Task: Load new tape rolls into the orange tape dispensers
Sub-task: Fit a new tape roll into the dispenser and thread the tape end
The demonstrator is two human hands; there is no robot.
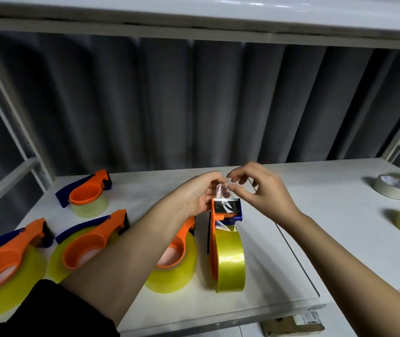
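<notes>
Orange and upright on the white shelf (291, 239), the dispenser (214, 239) being loaded stands on its yellow tape roll (230, 261) near the middle, serrated blade at the far end. A clear tape end (222, 190) rises past that blade — the left hand (200, 193) pinches it. The right hand (261, 188) hovers just right of it, fingers loosely curled, holding nothing. Four loaded dispensers (89, 198) lie flat to the left; spare rolls (391, 186) sit far right.

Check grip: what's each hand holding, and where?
Left hand pinches the free end of the clear tape strip above the upright dispenser. Right hand holds nothing, fingers loosely curled beside the strip.
</notes>
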